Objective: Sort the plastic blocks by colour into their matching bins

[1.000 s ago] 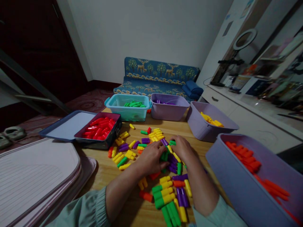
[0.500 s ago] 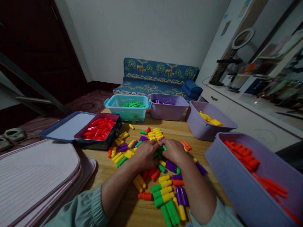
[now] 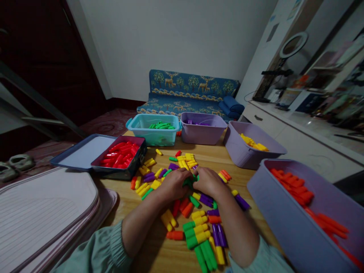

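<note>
My left hand (image 3: 176,184) and my right hand (image 3: 208,182) meet over the middle of a pile of bullet-shaped plastic building blocks. Between my curled fingers are green blocks (image 3: 188,182), gripped from both sides and partly hidden. Around them lie yellow blocks (image 3: 187,160), purple blocks (image 3: 206,200) and orange blocks (image 3: 186,209), some joined side by side. Nearer to me, green and yellow blocks (image 3: 196,233) form a joined cluster. How the held blocks fit together cannot be made out under my fingers.
A tin box (image 3: 139,157) of red blocks stands left with its lid open. A turquoise bin (image 3: 153,136) holds green blocks. Purple bins hold purple (image 3: 203,135), yellow (image 3: 237,153) and orange blocks (image 3: 273,204). Pale folded boards (image 3: 48,212) lie at left on the wooden table (image 3: 153,250).
Both hands stay at nearly the same place over the green blocks, with slight finger movement. The view has shifted a little; the bins and loose blocks stay put.
</note>
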Action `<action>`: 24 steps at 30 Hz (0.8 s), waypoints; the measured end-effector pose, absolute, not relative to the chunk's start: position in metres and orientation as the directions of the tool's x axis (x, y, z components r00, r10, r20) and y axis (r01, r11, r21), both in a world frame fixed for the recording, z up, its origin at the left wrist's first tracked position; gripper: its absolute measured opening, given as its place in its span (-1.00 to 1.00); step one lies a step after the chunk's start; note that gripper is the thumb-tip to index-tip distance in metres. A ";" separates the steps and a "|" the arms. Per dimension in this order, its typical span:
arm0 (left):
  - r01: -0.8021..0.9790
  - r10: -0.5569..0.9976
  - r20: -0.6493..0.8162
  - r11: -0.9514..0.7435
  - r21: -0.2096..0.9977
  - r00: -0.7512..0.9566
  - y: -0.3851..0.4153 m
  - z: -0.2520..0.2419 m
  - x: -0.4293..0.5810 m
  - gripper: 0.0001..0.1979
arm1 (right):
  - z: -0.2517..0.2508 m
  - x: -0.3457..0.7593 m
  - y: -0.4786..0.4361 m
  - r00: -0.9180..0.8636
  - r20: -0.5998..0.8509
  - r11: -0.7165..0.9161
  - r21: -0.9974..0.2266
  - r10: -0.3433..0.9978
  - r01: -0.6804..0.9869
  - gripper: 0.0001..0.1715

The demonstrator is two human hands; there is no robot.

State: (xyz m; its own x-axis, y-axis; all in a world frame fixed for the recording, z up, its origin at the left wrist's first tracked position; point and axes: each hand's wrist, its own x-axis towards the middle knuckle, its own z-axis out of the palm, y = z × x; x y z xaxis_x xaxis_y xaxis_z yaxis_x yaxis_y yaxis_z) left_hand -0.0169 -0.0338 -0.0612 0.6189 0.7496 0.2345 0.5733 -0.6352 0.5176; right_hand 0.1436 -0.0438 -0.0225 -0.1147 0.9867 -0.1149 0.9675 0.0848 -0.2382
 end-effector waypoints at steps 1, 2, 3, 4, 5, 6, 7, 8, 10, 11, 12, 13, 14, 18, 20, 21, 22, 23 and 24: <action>0.576 0.754 0.241 -0.632 0.519 0.611 -0.034 -0.061 -0.017 -0.62 | -0.022 0.144 -0.043 -0.109 -0.124 0.076 -0.246 0.986 0.966 -0.67; 0.578 0.759 0.250 -0.628 0.521 0.601 -0.034 -0.061 -0.017 -0.60 | -0.022 0.145 -0.043 -0.102 -0.129 0.067 -0.256 0.986 0.964 -0.69; 0.577 0.765 0.259 -0.624 0.527 0.589 -0.035 -0.061 -0.018 -0.59 | -0.022 0.145 -0.043 -0.097 -0.128 0.059 -0.271 0.987 0.961 -0.68; 0.575 0.771 0.270 -0.617 0.538 0.576 -0.035 -0.062 -0.018 -0.58 | -0.022 0.146 -0.042 -0.096 -0.120 0.058 -0.291 0.988 0.955 -0.67; 0.569 0.779 0.280 -0.609 0.552 0.562 -0.036 -0.062 -0.018 -0.56 | -0.023 0.146 -0.042 -0.100 -0.108 0.061 -0.315 0.989 0.947 -0.64; 0.561 0.786 0.289 -0.600 0.569 0.547 -0.036 -0.062 -0.018 -0.53 | -0.023 0.147 -0.041 -0.109 -0.096 0.070 -0.343 0.989 0.937 -0.63; 0.553 0.793 0.297 -0.590 0.588 0.532 -0.036 -0.062 -0.018 -0.50 | -0.025 0.147 -0.040 -0.119 -0.084 0.080 -0.371 0.989 0.925 -0.63; 0.545 0.803 0.300 -0.577 0.608 0.515 -0.035 -0.063 -0.018 -0.46 | -0.027 0.147 -0.039 -0.128 -0.074 0.088 -0.403 0.989 0.911 -0.64; 0.533 0.832 0.303 -0.536 0.654 0.465 -0.033 -0.064 -0.019 -0.44 | -0.032 0.148 -0.035 -0.128 -0.052 0.087 -0.485 0.990 0.870 -0.69; 0.522 0.851 0.302 -0.508 0.685 0.430 -0.031 -0.064 -0.019 -0.45 | -0.035 0.148 -0.033 -0.118 -0.038 0.079 -0.540 0.992 0.838 -0.71; 0.501 0.870 0.298 -0.474 0.725 0.392 -0.029 -0.064 -0.019 -0.48 | -0.037 0.148 -0.031 -0.107 -0.023 0.072 -0.603 0.994 0.794 -0.73; 0.465 0.890 0.290 -0.435 0.771 0.353 -0.027 -0.065 -0.020 -0.51 | -0.040 0.148 -0.030 -0.098 -0.014 0.063 -0.672 0.995 0.737 -0.75; 0.412 0.908 0.276 -0.393 0.822 0.315 -0.025 -0.064 -0.020 -0.54 | -0.042 0.148 -0.028 -0.093 -0.011 0.055 -0.742 0.996 0.668 -0.75; 0.093 0.960 0.173 -0.198 0.976 0.221 -0.022 -0.060 -0.020 -0.64 | -0.044 0.146 -0.028 -0.142 -0.021 0.034 -0.927 0.990 0.374 -0.69; -0.046 0.974 0.112 -0.105 0.993 0.197 -0.023 -0.057 -0.021 -0.65 | -0.044 0.144 -0.028 -0.192 -0.023 0.030 -0.963 0.981 0.268 -0.64; -0.101 0.980 0.080 -0.062 0.993 0.182 -0.024 -0.055 -0.021 -0.66 | -0.045 0.143 -0.028 -0.211 -0.029 0.020 -0.974 0.977 0.227 -0.61; -0.153 0.986 0.047 -0.021 0.988 0.162 -0.025 -0.053 -0.021 -0.66 | -0.047 0.142 -0.028 -0.214 -0.037 0.006 -0.981 0.976 0.193 -0.58; -0.206 0.990 0.014 0.015 0.978 0.141 -0.025 -0.052 -0.022 -0.66 | -0.049 0.141 -0.027 -0.202 -0.047 -0.012 -0.985 0.978 0.171 -0.54; -0.258 0.992 -0.020 0.051 0.965 0.121 -0.025 -0.051 -0.022 -0.66 | -0.051 0.141 -0.026 -0.178 -0.060 -0.031 -0.986 0.982 0.161 -0.50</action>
State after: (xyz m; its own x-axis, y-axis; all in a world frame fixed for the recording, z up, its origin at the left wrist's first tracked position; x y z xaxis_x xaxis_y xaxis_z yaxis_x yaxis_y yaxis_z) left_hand -0.0221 -0.0246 -0.0512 0.1214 0.9924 -0.0200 -0.2581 0.0511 0.9648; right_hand 0.1408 -0.0264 -0.0507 -0.1780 0.9822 -0.0596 0.1612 -0.0307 -0.9864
